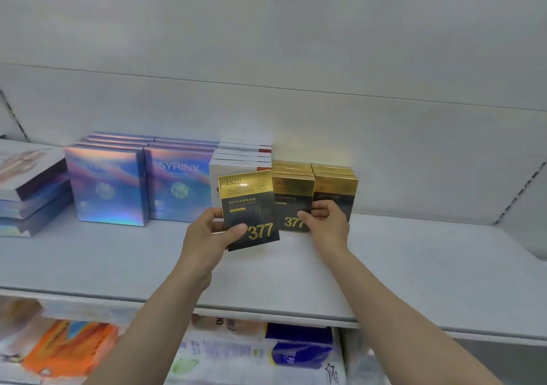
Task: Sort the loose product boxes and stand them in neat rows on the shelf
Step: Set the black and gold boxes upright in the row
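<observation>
Packets (236, 352) lie below the shelf (118, 260), whose bare front stretches under my fingers. Left hand (207, 236) pinches a black-gold box (250, 210), upright, tilted slightly left, marked 377. Right hand (328, 221), fingers curled, grips the front row box (291, 204); open shelf lies rightward.

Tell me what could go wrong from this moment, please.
1. The left hand holds the tilted box only by its lower left corner; it could slip.
2. The right hand grips the front box of the left gold row; pushing may topple the boxes behind.
3. The held box covers the white boxes, so it might end up in their row.
</observation>
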A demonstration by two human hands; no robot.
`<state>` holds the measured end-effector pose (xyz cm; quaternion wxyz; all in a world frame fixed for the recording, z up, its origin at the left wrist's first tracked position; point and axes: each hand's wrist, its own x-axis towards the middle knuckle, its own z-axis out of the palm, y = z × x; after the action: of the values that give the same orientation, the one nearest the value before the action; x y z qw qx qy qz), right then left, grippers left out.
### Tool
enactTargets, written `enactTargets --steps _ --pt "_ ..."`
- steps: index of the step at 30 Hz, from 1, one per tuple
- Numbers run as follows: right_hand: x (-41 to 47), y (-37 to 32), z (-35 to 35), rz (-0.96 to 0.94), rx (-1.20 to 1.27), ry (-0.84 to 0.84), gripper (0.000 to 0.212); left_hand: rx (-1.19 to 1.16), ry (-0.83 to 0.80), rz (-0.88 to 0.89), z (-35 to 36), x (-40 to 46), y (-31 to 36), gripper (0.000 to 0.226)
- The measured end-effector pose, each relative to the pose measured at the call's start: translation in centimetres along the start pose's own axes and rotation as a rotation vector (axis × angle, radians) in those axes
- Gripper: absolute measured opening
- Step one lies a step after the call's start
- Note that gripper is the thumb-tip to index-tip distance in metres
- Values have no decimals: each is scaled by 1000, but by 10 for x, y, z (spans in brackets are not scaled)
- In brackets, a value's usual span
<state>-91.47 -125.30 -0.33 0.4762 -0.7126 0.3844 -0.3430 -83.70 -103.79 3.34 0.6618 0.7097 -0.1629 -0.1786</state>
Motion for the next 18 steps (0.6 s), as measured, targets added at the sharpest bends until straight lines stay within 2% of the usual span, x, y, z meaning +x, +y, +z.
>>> enactTargets --steps 7,10,11,14,16,18 --pt "2 -2 -1 7 -86 25 32 -4 -34 -11 6 5 0 25" --pt "-12 -21 -11 -60 18 64 29 -21 -65 5 12 7 3 26" --pt "-19 -30 -14 -85 92 2 30 -17 -75 20 14 8 4 27" --pt "-33 -50 -24 -130 221 -337 37 31 -99 75 23 13 7 28" --pt "-32 -53 -31 -149 205 -380 29 94 -93 126 32 16 11 32" --pt "-24 -51 -43 -121 249 -320 27 223 -16 253 39 18 15 39"
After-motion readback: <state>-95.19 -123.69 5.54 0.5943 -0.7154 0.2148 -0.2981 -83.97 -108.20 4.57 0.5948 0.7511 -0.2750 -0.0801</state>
